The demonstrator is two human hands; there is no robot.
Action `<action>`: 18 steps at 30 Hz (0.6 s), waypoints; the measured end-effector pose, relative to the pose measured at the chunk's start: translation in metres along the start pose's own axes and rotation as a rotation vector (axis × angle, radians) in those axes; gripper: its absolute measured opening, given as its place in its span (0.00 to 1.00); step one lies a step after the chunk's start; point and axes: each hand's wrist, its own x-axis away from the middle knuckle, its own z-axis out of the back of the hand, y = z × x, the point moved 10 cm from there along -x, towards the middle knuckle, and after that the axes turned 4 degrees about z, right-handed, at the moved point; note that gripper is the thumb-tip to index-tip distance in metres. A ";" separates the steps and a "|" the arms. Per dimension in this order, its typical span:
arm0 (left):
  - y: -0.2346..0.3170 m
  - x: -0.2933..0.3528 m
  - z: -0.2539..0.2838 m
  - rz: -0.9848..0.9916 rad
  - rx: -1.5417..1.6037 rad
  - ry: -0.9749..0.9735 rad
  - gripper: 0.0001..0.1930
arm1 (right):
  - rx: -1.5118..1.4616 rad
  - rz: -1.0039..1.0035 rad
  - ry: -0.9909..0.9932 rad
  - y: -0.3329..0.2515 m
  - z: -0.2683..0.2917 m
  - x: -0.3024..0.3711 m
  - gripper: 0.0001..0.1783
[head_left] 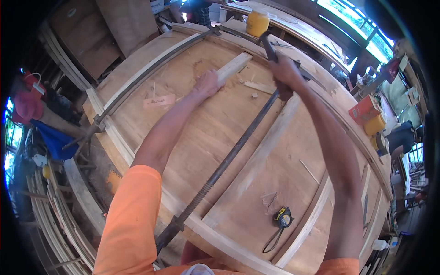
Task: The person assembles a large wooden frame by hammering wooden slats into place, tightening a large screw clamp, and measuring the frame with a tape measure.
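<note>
My left hand [208,84] is closed around the near end of a short pale wood block [234,65], which lies on the plywood near the far rail of a wooden frame [205,228]. Raised over the frame's far side, my right hand [285,73] grips a hammer [267,42] with its dark head up and to the left. Below that hand a long metal bar clamp [229,159] spans the frame from far to near, beside a pale crosspiece [261,158]. A second bar clamp [153,68] runs along the frame's left side.
A tape measure [283,217] lies on the plywood at the near right. Toward the far left is an orange-pink slip [159,101]; a small wood cube [254,96] and a thin offcut [261,88] lie near the middle. A yellow tub [257,23] stands beyond the far rail.
</note>
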 end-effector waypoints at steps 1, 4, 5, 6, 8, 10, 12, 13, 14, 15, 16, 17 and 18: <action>0.011 0.002 0.008 -0.013 -0.028 0.044 0.31 | 0.013 0.007 0.008 0.016 -0.010 -0.016 0.23; -0.001 0.013 0.014 -0.016 0.009 0.042 0.31 | 0.302 0.231 0.277 -0.007 -0.022 -0.039 0.26; -0.023 0.020 0.012 0.026 -0.007 0.034 0.31 | 0.239 0.192 0.291 -0.023 -0.033 -0.040 0.28; -0.032 0.026 0.012 -0.003 -0.003 0.042 0.30 | 0.187 0.144 0.312 -0.034 -0.039 -0.037 0.31; -0.008 0.021 0.021 -0.085 0.037 0.073 0.29 | 0.238 0.145 0.365 -0.008 -0.033 -0.054 0.36; 0.050 0.007 0.040 -0.235 0.087 0.145 0.27 | 0.518 0.079 0.143 0.047 -0.024 -0.070 0.36; 0.008 0.013 0.034 -0.189 0.046 0.145 0.26 | 0.429 0.032 -0.029 0.023 -0.067 -0.076 0.40; -0.001 0.022 0.027 -0.186 0.040 0.139 0.26 | 0.338 -0.022 -0.069 0.023 -0.077 -0.071 0.39; -0.013 0.029 0.020 -0.164 0.034 0.124 0.26 | 0.247 -0.078 -0.108 0.023 -0.092 -0.064 0.39; -0.014 0.027 0.020 -0.107 0.026 0.080 0.25 | 0.223 -0.080 -0.117 0.024 -0.094 -0.060 0.38; 0.005 0.016 0.024 -0.089 0.033 0.056 0.25 | 0.247 -0.089 -0.081 0.041 -0.071 -0.065 0.38; 0.030 0.013 0.030 -0.125 0.051 0.074 0.25 | 0.360 0.018 0.018 0.044 -0.042 -0.070 0.36; 0.024 0.018 0.030 -0.105 0.072 0.112 0.23 | 0.443 0.144 0.088 0.024 -0.039 -0.071 0.33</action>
